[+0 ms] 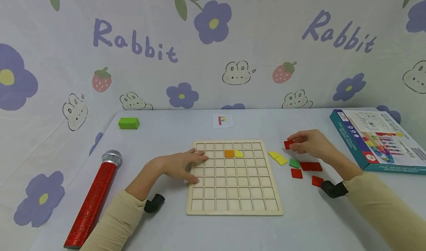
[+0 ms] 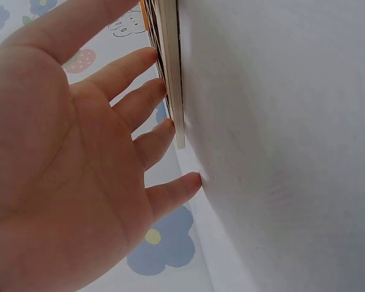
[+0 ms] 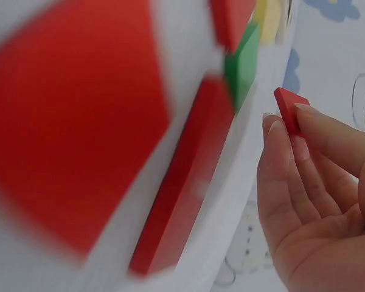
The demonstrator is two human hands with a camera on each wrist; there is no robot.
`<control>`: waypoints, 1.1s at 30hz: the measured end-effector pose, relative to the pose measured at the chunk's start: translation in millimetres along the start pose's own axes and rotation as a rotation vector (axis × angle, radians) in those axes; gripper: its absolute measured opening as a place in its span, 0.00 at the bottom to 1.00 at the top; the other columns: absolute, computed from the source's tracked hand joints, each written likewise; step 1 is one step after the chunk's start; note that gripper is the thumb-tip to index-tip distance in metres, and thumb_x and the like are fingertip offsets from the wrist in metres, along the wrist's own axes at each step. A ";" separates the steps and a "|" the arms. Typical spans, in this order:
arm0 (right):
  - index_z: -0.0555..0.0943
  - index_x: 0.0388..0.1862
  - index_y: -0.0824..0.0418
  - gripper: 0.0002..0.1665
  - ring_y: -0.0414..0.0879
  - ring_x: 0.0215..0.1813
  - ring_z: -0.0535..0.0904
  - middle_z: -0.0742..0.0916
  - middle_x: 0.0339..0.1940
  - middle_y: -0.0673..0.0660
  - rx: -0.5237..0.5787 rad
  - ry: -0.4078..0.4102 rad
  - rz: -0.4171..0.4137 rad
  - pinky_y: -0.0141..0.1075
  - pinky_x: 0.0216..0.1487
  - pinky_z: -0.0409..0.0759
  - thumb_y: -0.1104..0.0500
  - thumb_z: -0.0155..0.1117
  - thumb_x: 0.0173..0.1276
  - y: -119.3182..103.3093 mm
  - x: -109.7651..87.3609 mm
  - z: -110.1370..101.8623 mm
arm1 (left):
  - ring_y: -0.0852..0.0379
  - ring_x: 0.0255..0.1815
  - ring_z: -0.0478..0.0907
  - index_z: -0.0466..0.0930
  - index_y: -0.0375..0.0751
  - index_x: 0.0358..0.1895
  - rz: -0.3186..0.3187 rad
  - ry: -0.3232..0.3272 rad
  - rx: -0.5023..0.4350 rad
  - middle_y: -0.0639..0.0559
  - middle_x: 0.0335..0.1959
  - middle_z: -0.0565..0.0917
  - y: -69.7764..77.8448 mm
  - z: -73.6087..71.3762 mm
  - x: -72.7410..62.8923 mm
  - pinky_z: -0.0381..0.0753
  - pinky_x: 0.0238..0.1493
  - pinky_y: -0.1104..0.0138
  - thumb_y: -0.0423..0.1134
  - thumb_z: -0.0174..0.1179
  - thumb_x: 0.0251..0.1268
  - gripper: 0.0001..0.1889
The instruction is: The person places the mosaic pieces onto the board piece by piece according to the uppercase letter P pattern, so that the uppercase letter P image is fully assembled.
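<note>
A pale wooden grid board (image 1: pixel 234 193) lies on the table, with an orange square tile (image 1: pixel 229 153) and a yellow tile (image 1: pixel 239 153) in neighbouring cells of its second row. My left hand (image 1: pixel 181 164) rests on the board's left edge, fingers spread; the left wrist view shows the fingertips (image 2: pixel 161 88) touching the board's side. Between thumb and fingers my right hand (image 1: pixel 311 144) pinches a small red tile (image 3: pixel 290 109), held above the table right of the board. Below it lie two yellow tiles (image 1: pixel 277 157), a green tile (image 1: pixel 294 163), a red rectangle (image 1: pixel 311 166) and loose red squares (image 1: pixel 297 173).
A small card with a coloured grid pattern (image 1: pixel 222 120) lies behind the board. At the left are a green block (image 1: pixel 128 123) and a red microphone (image 1: pixel 94 199). A flat puzzle box (image 1: pixel 382 140) sits at the right, beyond my right hand.
</note>
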State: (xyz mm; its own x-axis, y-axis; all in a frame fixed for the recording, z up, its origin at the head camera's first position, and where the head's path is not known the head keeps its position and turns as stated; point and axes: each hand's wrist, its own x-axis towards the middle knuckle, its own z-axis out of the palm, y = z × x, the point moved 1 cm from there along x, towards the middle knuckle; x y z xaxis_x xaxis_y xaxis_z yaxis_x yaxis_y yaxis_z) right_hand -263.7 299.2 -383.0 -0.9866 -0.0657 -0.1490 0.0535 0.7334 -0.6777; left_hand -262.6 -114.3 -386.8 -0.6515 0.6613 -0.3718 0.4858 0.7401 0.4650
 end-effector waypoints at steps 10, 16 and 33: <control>0.74 0.60 0.68 0.26 0.50 0.44 0.82 0.82 0.51 0.66 0.206 -0.082 0.062 0.35 0.45 0.80 0.58 0.66 0.66 -36.3 12.1 29.6 | 0.51 0.76 0.34 0.56 0.54 0.75 0.008 0.002 -0.003 0.57 0.76 0.49 1.1 -0.1 -2.0 0.46 0.69 0.47 0.49 0.65 0.61 0.40; 0.76 0.57 0.70 0.24 0.47 0.40 0.83 0.82 0.49 0.64 0.294 -0.163 0.027 0.35 0.45 0.81 0.60 0.67 0.64 -57.5 18.8 47.3 | 0.51 0.76 0.35 0.56 0.54 0.75 0.012 0.005 0.016 0.57 0.76 0.49 0.5 -0.6 -1.1 0.46 0.69 0.47 0.50 0.64 0.61 0.40; 0.78 0.53 0.70 0.20 0.48 0.38 0.84 0.80 0.48 0.66 0.421 -0.288 0.012 0.37 0.41 0.82 0.66 0.67 0.63 -106.1 31.8 95.7 | 0.51 0.76 0.35 0.56 0.55 0.74 0.006 0.001 0.020 0.58 0.76 0.49 -0.1 -1.0 -0.4 0.45 0.70 0.49 0.49 0.64 0.61 0.39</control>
State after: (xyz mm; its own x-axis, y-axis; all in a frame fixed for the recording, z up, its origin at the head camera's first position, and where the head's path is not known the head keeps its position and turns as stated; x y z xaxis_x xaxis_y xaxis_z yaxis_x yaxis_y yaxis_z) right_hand -286.1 154.6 -384.7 -0.9062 -0.2865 -0.3111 0.1808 0.4027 -0.8973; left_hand -263.0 -114.7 -385.8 -0.6490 0.6655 -0.3686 0.5013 0.7385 0.4508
